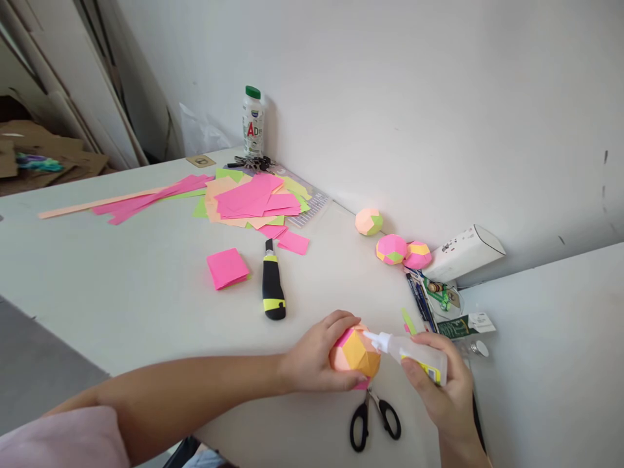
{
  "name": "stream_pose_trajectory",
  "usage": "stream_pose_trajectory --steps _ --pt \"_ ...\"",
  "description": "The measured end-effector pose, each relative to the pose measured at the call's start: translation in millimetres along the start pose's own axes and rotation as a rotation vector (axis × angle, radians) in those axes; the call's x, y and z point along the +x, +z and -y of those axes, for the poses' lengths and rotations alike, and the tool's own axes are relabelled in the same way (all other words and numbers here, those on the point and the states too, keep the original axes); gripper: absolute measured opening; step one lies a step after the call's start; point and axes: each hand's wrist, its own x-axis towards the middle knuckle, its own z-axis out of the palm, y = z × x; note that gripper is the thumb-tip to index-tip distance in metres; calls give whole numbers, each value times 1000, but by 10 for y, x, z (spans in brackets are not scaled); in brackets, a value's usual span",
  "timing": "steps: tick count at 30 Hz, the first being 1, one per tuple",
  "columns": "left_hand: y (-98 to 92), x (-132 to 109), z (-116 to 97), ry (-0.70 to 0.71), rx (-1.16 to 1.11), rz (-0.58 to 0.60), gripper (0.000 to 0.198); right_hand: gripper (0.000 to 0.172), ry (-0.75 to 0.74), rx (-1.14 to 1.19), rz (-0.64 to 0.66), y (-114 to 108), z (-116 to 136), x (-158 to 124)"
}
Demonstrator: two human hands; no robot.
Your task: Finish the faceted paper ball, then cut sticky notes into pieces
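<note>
My left hand [314, 354] is closed around an orange, yellow and pink paper ball [355, 354] just above the white table [146, 286]. My right hand [441, 390] grips a clear glue bottle [414, 351] whose white nozzle touches the top of the ball. Black-handled scissors [374, 421] lie on the table right below the ball. A black and yellow utility knife [272, 281] lies a little further back to the left.
Three finished paper balls [390, 249] rest by the wall, beside a white box [463, 253] and pens [419, 296]. A pink paper stack [227, 268], a heap of coloured sheets [253, 198], paper strips [127, 201], keys [253, 162] and a green-capped bottle [253, 122] sit further back.
</note>
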Motion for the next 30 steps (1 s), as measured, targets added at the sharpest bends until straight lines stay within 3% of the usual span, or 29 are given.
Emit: stream_pose_trajectory --steps 15,20,30 --pt "-2 -8 17 11 4 16 67 20 21 15 -21 2 3 -24" --pt "4 -13 21 18 5 12 68 22 83 41 -104 21 51 -39" --pt "-2 -7 15 -5 -4 24 67 22 51 21 -53 -21 26 -32"
